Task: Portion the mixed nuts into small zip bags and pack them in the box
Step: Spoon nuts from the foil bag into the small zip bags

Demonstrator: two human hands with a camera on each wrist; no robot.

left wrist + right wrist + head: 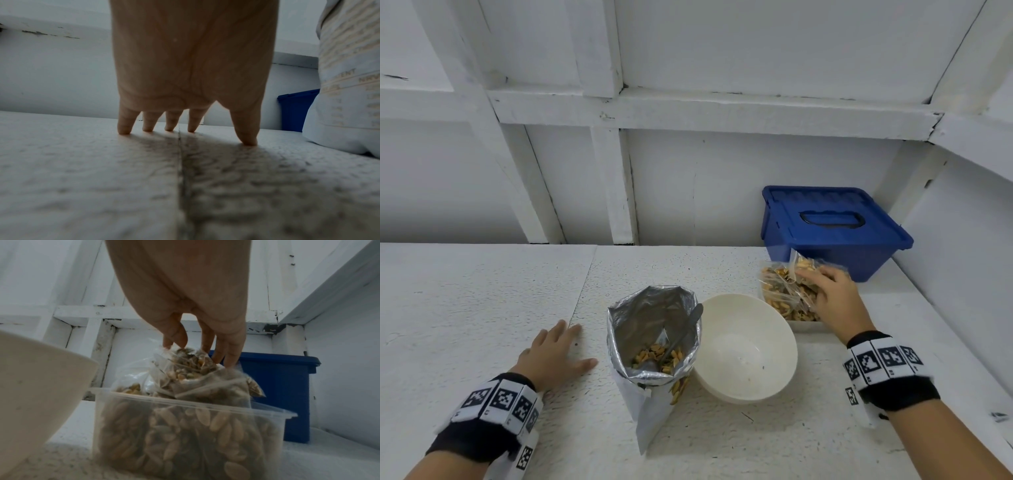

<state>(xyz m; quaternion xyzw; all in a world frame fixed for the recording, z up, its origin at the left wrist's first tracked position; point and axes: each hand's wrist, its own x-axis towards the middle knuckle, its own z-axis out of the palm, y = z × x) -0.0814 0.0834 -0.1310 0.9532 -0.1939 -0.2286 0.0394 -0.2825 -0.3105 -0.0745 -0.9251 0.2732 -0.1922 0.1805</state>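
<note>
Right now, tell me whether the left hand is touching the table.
Touching. The left wrist view shows the left hand with all its fingertips pressed onto the white table, no gap beneath them.

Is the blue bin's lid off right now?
No, the blue bin behind the right hand has its lid seated on top, handle flat.

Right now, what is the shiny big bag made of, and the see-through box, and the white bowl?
The big bag looks like crinkly foil, silvery and shiny inside, with a white printed outside. The see-through box seems to be thin clear plastic, since the nut bags show through its wall. The white bowl is smooth and cream-coloured, probably plastic, though it could be ceramic.
</note>
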